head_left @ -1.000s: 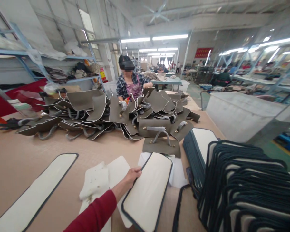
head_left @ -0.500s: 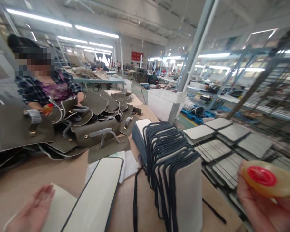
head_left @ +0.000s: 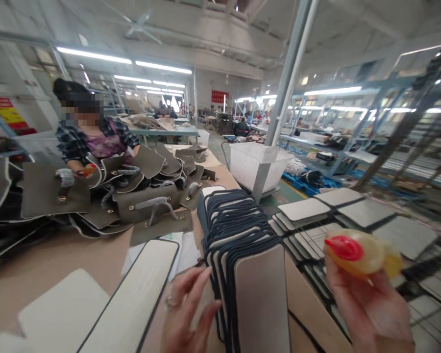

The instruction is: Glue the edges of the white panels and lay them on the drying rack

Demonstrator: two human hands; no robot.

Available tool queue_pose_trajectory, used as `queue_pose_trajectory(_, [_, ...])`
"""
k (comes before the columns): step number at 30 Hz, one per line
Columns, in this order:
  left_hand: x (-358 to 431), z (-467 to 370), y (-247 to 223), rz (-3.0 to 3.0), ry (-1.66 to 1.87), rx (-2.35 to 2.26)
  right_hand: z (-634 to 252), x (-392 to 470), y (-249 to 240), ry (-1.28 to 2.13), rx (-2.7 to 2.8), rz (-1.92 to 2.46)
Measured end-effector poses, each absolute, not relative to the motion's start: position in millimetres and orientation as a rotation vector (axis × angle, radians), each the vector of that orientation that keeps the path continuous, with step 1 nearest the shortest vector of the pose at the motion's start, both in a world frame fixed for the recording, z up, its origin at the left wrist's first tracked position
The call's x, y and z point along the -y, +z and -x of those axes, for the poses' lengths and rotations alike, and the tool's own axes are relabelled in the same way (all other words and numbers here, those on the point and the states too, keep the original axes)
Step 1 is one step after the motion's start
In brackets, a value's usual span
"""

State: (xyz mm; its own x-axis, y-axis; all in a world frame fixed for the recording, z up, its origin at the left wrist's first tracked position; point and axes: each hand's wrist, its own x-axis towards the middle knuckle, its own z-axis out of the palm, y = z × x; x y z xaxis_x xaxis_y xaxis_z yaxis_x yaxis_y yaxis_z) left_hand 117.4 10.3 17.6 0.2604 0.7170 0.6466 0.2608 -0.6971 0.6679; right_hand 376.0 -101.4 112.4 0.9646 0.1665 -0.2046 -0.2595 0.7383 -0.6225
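My right hand (head_left: 367, 304) is wrapped round a yellowish squeeze bottle (head_left: 363, 252) with a red cap, tilted on its side above the rack of panels. My left hand (head_left: 191, 309), wearing a ring, has its fingers apart and holds nothing. It is beside the row of upright pale panels with dark edging (head_left: 260, 294); whether the fingertips touch them I cannot tell. To its left, a long cream panel with dark edging (head_left: 132, 294) lies on the table, next to a plain cream sheet (head_left: 66, 314).
Grey-brown bag pieces with wrapped handles (head_left: 147, 203) cover the table's far left, where a person (head_left: 99, 137) stands. A white bin (head_left: 255, 164) stands beyond the table near a metal post (head_left: 284, 73). Wire racks with pale panels (head_left: 305, 208) are at the right.
My left hand has moved right, from over the cream sheet to the upright panels. The bottle in my right hand has moved left in view. The camera view has shifted.
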Motion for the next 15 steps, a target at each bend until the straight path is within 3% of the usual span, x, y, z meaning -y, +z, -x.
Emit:
queue_pose_trajectory(5, [14.9,-209.6,22.5,-2.401,1.573,-1.093,-404.3,103.9,128.5,0.376,-0.162,0.737])
queue_pose_trajectory(15, [25.0,-212.6,29.8,-2.395,1.647,-1.268,-469.9,106.5,105.8,0.636,0.038,0.814])
